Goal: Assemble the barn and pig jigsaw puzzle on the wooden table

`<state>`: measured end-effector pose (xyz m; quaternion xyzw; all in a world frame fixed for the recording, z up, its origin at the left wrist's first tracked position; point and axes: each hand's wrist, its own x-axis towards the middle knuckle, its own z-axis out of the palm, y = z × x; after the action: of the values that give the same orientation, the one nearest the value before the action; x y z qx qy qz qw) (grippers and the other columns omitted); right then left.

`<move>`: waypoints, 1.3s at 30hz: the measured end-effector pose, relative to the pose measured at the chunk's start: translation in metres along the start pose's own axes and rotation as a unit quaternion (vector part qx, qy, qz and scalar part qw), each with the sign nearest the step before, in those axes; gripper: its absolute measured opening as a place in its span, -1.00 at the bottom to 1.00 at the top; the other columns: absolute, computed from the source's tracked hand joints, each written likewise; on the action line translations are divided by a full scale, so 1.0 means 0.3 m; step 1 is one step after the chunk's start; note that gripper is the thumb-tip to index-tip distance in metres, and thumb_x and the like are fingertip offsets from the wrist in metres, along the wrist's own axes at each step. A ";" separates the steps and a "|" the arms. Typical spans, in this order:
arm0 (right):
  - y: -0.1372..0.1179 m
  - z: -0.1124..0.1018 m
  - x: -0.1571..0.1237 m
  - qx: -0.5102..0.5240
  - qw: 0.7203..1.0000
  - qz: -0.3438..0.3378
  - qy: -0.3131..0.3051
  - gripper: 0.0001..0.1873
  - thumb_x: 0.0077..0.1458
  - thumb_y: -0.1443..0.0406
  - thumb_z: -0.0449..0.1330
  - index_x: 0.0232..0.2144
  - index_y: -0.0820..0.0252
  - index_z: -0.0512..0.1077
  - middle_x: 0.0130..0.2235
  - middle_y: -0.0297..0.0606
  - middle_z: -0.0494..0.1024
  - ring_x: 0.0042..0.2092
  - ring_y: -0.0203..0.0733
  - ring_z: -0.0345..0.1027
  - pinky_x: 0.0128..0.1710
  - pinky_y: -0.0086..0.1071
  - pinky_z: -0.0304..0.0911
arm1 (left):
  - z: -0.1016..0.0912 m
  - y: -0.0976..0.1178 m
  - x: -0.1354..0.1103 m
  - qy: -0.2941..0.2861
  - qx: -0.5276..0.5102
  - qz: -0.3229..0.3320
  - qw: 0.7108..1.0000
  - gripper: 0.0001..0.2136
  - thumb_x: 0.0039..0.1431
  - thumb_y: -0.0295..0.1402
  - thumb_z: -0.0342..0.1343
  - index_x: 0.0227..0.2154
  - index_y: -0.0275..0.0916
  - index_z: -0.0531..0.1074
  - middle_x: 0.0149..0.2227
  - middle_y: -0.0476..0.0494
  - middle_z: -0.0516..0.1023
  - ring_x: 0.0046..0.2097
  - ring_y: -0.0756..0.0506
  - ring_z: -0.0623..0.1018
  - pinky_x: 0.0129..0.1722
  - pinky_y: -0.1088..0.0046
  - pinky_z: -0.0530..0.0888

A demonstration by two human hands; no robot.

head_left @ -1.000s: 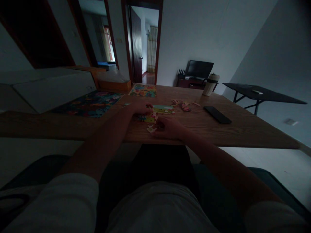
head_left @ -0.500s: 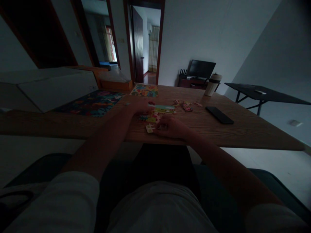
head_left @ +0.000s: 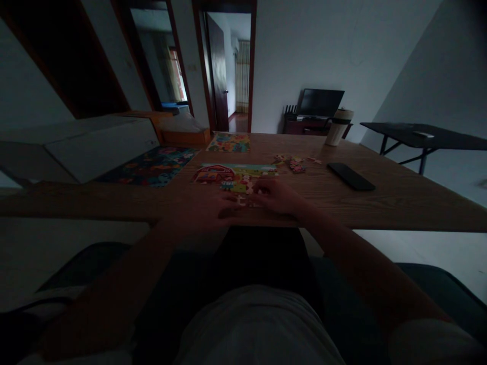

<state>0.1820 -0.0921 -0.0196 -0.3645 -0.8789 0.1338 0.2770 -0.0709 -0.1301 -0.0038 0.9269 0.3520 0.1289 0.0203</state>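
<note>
A partly joined jigsaw puzzle (head_left: 215, 174) with a red barn and green fields lies on the table before me. My right hand (head_left: 279, 196) rests at its lower right corner, fingers curled and pinched on a small puzzle piece, partly covered by the fingers. Left of those fingertips shows a pale puzzle piece (head_left: 241, 201) near the table edge. My left hand (head_left: 207, 209) is below the puzzle, dark and somewhat blurred. Its fingers reach toward the pale piece, with a gap between thumb and fingers; whether they touch it is unclear.
Several loose puzzle pieces (head_left: 297, 165) lie right of the puzzle. Beyond them are a black phone (head_left: 350, 176) and a tumbler (head_left: 338, 129). To the left are a dark colourful puzzle (head_left: 152, 165), a white box (head_left: 102, 144) and an orange tray (head_left: 186, 137). Another bright puzzle (head_left: 229, 142) lies at the back.
My left hand has drawn back from over the puzzle toward the table's near edge, uncovering the red barn. My right hand stays at the lower right corner. The view has shifted slightly.
</note>
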 end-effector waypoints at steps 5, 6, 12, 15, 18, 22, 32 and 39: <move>0.058 -0.023 -0.001 0.026 0.989 0.039 0.142 -0.65 0.27 0.07 0.12 -0.37 0.21 0.48 -0.37 -0.24 0.50 -0.33 -0.21 0.31 -0.32 -0.35 0.15 | 0.072 -0.012 -0.068 0.043 0.014 -0.007 0.999 -0.68 0.40 -0.21 0.05 0.13 0.13 0.52 0.23 -0.08 0.47 0.25 -0.27 0.43 0.24 0.07 0.36; 0.071 -0.024 0.000 0.033 0.987 0.047 0.153 -0.66 0.26 0.08 0.12 -0.37 0.21 0.47 -0.38 -0.25 0.49 -0.34 -0.21 0.31 -0.32 -0.35 0.15 | 0.077 -0.013 -0.069 0.045 0.004 -0.008 0.999 -0.69 0.40 -0.22 0.05 0.11 0.14 0.53 0.20 -0.06 0.50 0.23 -0.26 0.44 0.23 0.09 0.37; 0.093 -0.018 0.005 0.021 0.986 0.054 0.154 -0.73 0.24 0.12 0.13 -0.36 0.19 0.45 -0.35 -0.23 0.51 -0.32 -0.19 0.33 -0.31 -0.33 0.16 | 0.082 -0.003 -0.063 0.082 -0.024 -0.004 0.996 -0.77 0.40 -0.24 0.03 -0.08 0.04 0.60 -0.02 -0.05 0.65 0.07 -0.18 0.56 0.11 0.17 0.48; 0.086 -0.020 0.005 0.013 0.986 0.055 0.155 -0.74 0.24 0.13 0.13 -0.35 0.19 0.45 -0.35 -0.23 0.51 -0.33 -0.19 0.32 -0.32 -0.33 0.17 | 0.068 -0.007 -0.051 0.152 0.031 -0.007 0.988 -0.73 0.43 -0.26 -0.03 -0.11 -0.10 0.59 -0.09 -0.14 0.67 -0.04 -0.18 0.62 0.05 0.14 0.51; 0.084 -0.023 0.005 0.007 0.986 0.052 0.158 -0.74 0.24 0.14 0.13 -0.36 0.19 0.45 -0.35 -0.22 0.50 -0.34 -0.19 0.31 -0.33 -0.32 0.15 | 0.052 -0.012 -0.021 0.244 0.103 -0.045 0.963 -0.72 0.43 -0.27 -0.06 -0.14 -0.16 0.57 -0.13 -0.21 0.67 -0.04 -0.22 0.62 0.06 0.09 0.50; 0.084 -0.025 0.006 0.002 0.984 0.063 0.169 -0.74 0.24 0.15 0.11 -0.37 0.20 0.44 -0.39 -0.24 0.49 -0.36 -0.20 0.29 -0.35 -0.33 0.12 | 0.050 -0.007 0.019 0.268 0.111 -0.065 0.955 -0.77 0.43 -0.31 -0.05 -0.08 -0.12 0.53 -0.06 -0.16 0.65 0.02 -0.20 0.60 0.11 0.12 0.48; 0.098 -0.040 0.005 -0.019 0.965 0.088 0.246 -0.78 0.19 0.19 0.10 -0.45 0.16 0.39 -0.47 -0.28 0.42 -0.41 -0.21 0.25 -0.38 -0.32 0.10 | 0.020 0.001 0.020 0.322 0.078 -0.124 0.935 -0.77 0.38 -0.36 -0.02 -0.06 -0.06 0.51 -0.04 -0.09 0.62 0.01 -0.16 0.59 0.03 0.26 0.53; 0.066 -0.037 -0.002 0.081 0.985 0.044 0.147 -0.65 0.14 0.17 0.18 -0.09 0.25 0.53 -0.46 -0.34 0.43 -0.45 -0.28 0.22 -0.42 -0.37 0.12 | 0.072 0.028 0.132 0.308 -0.080 -0.140 0.938 -0.80 0.40 -0.32 0.02 -0.04 -0.13 0.50 -0.05 -0.12 0.63 -0.05 -0.13 0.61 -0.02 0.27 0.57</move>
<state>0.2000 -0.0783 -0.0195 -0.3949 -0.7978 0.1613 0.4260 -0.0314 -0.1091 -0.0147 0.7785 0.4558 0.4314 0.0031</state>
